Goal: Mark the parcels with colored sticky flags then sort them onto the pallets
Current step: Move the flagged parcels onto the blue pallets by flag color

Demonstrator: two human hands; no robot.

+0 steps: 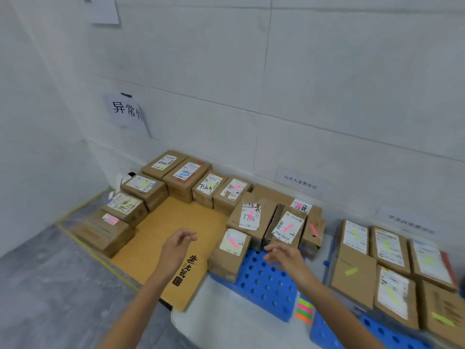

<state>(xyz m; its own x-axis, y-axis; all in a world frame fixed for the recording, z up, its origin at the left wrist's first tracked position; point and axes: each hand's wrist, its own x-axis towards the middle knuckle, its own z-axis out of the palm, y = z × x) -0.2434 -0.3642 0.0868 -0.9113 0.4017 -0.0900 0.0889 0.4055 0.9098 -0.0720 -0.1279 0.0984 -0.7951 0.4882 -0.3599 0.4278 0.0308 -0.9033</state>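
Brown cardboard parcels lie in three groups on the floor. Several with mixed flags ring a flattened cardboard sheet point(173, 222) at left. Pink-flagged parcels, one marked 7786 point(249, 215), sit on a blue perforated pallet point(266, 280) in the middle. Yellow-flagged parcels point(392, 248) fill a second blue pallet point(377, 333) at right. A pad of colored sticky flags point(305, 308) lies between the pallets. My left hand point(178, 244) hovers over the cardboard sheet, fingers loosely curled, holding nothing. My right hand point(285, 254) hangs over the middle pallet beside a pink-flagged parcel point(230, 253), fingers spread.
A white tiled wall runs behind the parcels, with paper signs point(127, 112) taped above each group. Yellow tape point(83, 243) marks the floor edge at left. Grey floor spreads in the lower left. A white sheet point(226, 316) lies under the pallets.
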